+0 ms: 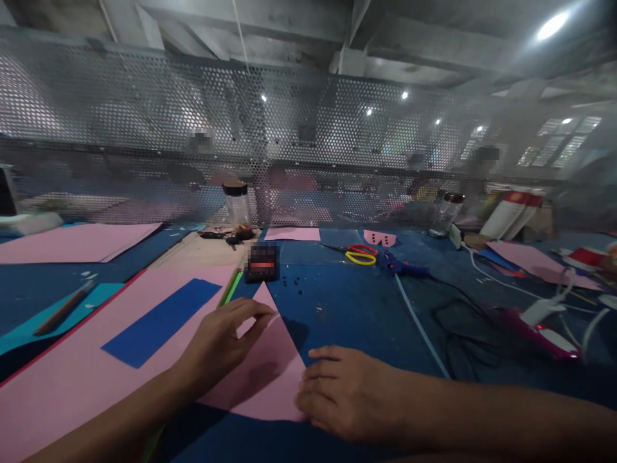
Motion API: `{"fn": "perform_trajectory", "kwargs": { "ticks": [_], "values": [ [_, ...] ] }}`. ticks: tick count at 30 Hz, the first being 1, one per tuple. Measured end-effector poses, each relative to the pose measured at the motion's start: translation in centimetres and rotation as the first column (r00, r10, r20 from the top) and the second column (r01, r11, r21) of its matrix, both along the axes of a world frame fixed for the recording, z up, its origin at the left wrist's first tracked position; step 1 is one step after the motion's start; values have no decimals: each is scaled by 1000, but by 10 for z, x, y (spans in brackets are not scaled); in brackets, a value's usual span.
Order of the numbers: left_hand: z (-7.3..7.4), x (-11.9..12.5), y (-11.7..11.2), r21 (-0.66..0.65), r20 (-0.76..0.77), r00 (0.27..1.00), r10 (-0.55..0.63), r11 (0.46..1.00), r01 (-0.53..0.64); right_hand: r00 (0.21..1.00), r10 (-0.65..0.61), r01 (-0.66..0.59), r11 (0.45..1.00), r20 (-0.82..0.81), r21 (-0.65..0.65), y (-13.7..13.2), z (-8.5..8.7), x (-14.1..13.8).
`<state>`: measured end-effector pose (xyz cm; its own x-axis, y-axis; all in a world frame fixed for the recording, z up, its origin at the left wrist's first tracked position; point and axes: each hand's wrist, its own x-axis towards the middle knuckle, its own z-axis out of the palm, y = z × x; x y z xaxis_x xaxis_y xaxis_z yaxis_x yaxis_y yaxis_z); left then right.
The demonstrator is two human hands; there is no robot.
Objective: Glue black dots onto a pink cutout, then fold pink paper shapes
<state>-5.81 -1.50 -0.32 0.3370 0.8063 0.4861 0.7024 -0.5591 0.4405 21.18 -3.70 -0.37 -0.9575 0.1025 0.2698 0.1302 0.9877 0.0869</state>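
A pink paper sheet (pixel 270 373), folded into a pointed triangle, lies on the blue table (pixel 347 308) in front of me. My left hand (pixel 219 341) rests on its left side, fingers pinched on the folded edge near the point. My right hand (pixel 342 392) presses the paper's lower right edge with fingers curled flat against it. A big pink sheet (pixel 62 373) with a blue paper strip (pixel 161 321) on it lies to the left.
Scissors with red and yellow handles (pixel 360 254) and a blue glue gun (pixel 402 267) with its cord lie behind the paper. A small dark box (pixel 261 262), a clear jar (pixel 237 202), a pencil (pixel 65 308) and more pink sheets surround. A perforated metal screen (pixel 308 141) stands at the back.
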Motion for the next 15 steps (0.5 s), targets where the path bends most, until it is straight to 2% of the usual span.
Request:
{"fn": "perform_trajectory", "kwargs": {
  "ticks": [4, 7, 9, 12, 15],
  "values": [
    [1, 3, -2, 36, -10, 999, -31, 999, 31, 1000, 4, -4, 997, 5, -74, 7, 4, -2],
    [5, 5, -4, 36, 27, 999, -31, 999, 30, 999, -42, 39, 968, -5, -249, 16, 11, 0],
    [11, 4, -6, -15, 74, 997, -7, 1000, 8, 987, -128, 85, 925, -95, -369, 24, 19, 1],
    [24, -3, -8, -98, 166, 986, 6, 995, 10, 913, -282, 101, 856, -294, -507, 38, 36, 2],
    [37, -10, -9, -92, 228, 970, -82, 990, 106, 826, -381, 67, 798, -416, -598, 52, 53, 2]
  ]
}}
